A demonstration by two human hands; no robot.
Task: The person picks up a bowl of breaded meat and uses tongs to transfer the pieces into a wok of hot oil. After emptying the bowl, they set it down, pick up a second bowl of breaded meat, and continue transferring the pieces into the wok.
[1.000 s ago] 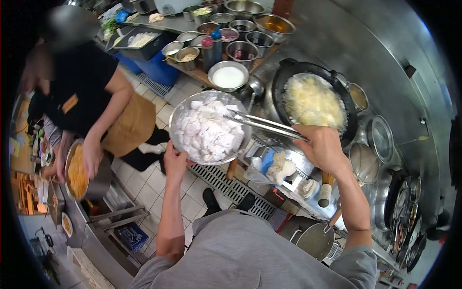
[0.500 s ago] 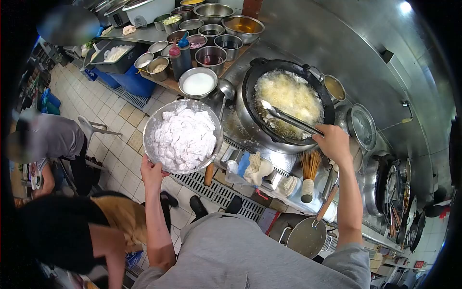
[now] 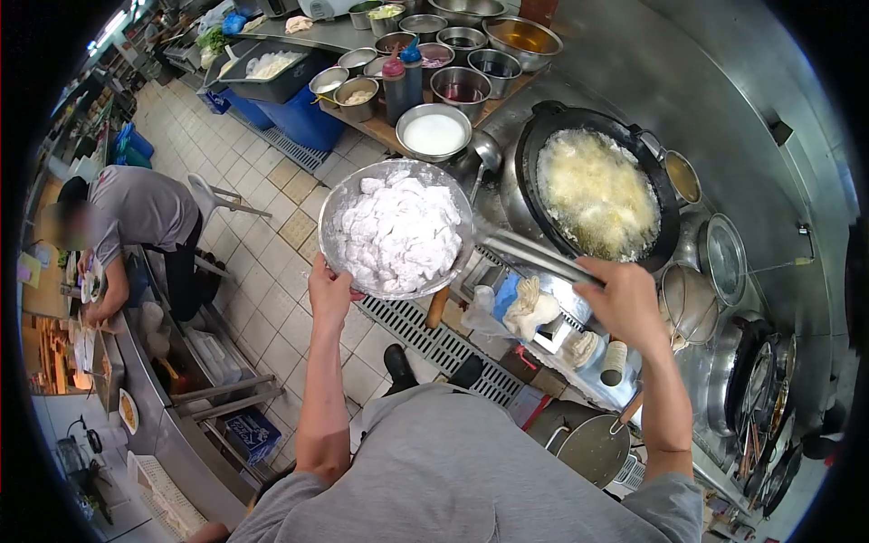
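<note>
My left hand (image 3: 330, 291) grips the near rim of a metal bowl (image 3: 339, 204), thumb over the edge, holding it up above the tiled floor (image 3: 272, 308). The bowl is heaped with floured white pieces (image 3: 398, 233). My right hand (image 3: 625, 299) is clenched around the handles of long metal tongs (image 3: 529, 255), which run left from my fist to the right rim of the bowl; their tips lie at the edge of the floured pieces, and whether they pinch one I cannot tell.

Just right of and beyond the bowl sits a black wok (image 3: 599, 188) full of pale, foaming oil (image 3: 597, 192). Between bowl and wok a ladle (image 3: 482, 154) rests against the stove. Farther off, a shallow bowl of white powder (image 3: 434, 133) stands on a wooden counter (image 3: 380, 136), with two squeeze bottles (image 3: 401, 77) and a cluster of small steel condiment bowls (image 3: 462, 86) behind it. Near my right hand, on the stove edge, lie crumpled cloths (image 3: 528, 308) and a bamboo brush (image 3: 614, 362); a wire strainer (image 3: 690, 303) sits to the right of that hand. At far left a person in a grey shirt (image 3: 145, 210) bends over a counter.
</note>
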